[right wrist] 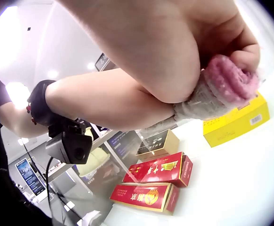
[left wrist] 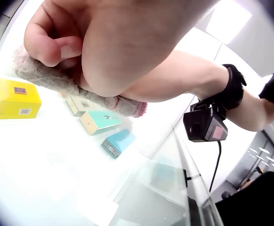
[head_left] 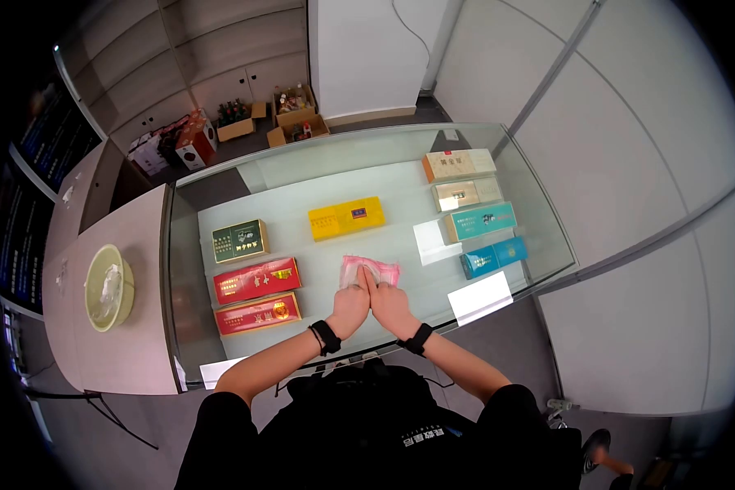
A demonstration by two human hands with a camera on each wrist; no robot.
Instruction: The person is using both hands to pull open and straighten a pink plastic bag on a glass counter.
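Both hands are together over the glass counter's near side, gripping a pink and grey-white cloth (head_left: 385,270). In the head view the left hand (head_left: 349,312) and right hand (head_left: 390,307) touch at the fingers, which point away from the body. The left wrist view shows the left hand (left wrist: 113,47) with fingers curled at the cloth (left wrist: 49,77), a thick grey roll with a pink end. Around the roll's pink end (right wrist: 229,82), in the right wrist view, the right hand (right wrist: 174,42) has its fingers curled. The palms' undersides are partly hidden.
On the glass counter (head_left: 327,175), a yellow box (head_left: 346,219) lies beyond the hands. Red boxes (head_left: 257,280) and a dark green box (head_left: 240,241) are left; beige, teal (head_left: 481,221) and blue boxes (head_left: 494,257) are right. A pale green basket (head_left: 92,287) stands far left.
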